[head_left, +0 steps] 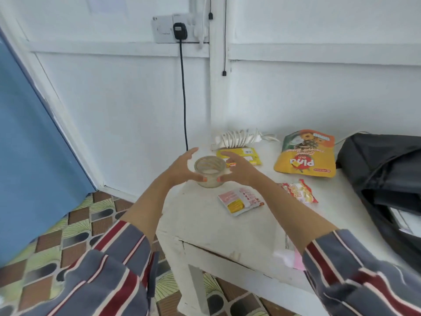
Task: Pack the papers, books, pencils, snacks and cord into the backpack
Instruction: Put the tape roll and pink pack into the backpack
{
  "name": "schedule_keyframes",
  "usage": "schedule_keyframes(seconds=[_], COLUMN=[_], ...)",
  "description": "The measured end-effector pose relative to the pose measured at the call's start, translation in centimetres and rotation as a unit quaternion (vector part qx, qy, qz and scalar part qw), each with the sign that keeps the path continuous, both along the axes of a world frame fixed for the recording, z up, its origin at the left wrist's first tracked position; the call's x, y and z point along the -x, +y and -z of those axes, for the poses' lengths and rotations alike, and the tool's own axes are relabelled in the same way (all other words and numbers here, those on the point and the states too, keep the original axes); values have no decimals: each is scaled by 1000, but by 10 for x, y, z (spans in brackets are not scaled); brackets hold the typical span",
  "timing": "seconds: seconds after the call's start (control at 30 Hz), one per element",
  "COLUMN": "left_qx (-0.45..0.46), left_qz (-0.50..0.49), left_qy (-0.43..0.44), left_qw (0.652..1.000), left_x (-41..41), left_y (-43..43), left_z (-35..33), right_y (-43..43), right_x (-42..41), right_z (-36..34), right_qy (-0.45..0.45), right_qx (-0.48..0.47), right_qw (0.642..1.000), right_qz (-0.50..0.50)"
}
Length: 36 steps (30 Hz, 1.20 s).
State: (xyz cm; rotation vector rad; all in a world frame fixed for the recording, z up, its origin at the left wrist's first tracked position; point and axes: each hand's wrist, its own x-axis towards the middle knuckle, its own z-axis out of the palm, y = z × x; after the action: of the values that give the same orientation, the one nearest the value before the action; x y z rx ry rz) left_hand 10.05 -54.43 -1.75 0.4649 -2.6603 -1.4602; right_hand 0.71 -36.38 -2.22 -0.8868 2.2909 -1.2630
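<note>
A clear tape roll [209, 171] stands on the white table [205, 222] near its far left corner. My left hand [181, 167] cups its left side and my right hand [239, 168] its right side; both thumbs touch its near wall while the fingers stay spread and fairly straight. Behind the roll lie a coiled white cord [239, 139] and a small yellow packet [247, 155]. A large yellow snack bag [305, 156], a red snack packet [298, 191] and a pink-white packet [239, 200] lie further right. The black backpack [387, 169] lies open at the right, with white paper [404, 221] inside.
A black cable [183, 87] hangs from a wall socket [173, 28] down behind the table's left corner. A blue door [29, 156] stands at the left over a patterned floor [68, 233]. Something pink and white [289, 258] sits at the table's near edge.
</note>
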Motion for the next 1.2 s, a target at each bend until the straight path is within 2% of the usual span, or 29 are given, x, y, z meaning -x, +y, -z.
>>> schedule_keyframes(seconds=[0.1, 0.23, 0.43, 0.7, 0.87, 1.03, 1.2], left_qx=[-41, -50, -58, -36, -15, -40, -29], left_qz=[17, 49, -5, 34, 93, 153, 212], left_qy=[-24, -2, 46, 99, 142, 153, 146], left_qw=[999, 998, 997, 994, 985, 975, 966], left_x=[3, 10, 19, 26, 39, 56, 67], left_y=[-8, -7, -11, -1, 38, 104, 183], left_z=[11, 25, 39, 6, -21, -30, -33], right_y=[-16, -24, -26, -5, 41, 115, 205], right_x=[1, 5, 3, 8, 13, 7, -7], right_z=[11, 25, 43, 20, -3, -17, -27], right_qy=[6, 19, 36, 50, 87, 118, 107], right_qx=[8, 18, 42, 109, 153, 147, 130], right_qw=[1000, 1000, 996, 989, 976, 966, 962], right_qz=[-3, 9, 70, 91, 128, 177, 215])
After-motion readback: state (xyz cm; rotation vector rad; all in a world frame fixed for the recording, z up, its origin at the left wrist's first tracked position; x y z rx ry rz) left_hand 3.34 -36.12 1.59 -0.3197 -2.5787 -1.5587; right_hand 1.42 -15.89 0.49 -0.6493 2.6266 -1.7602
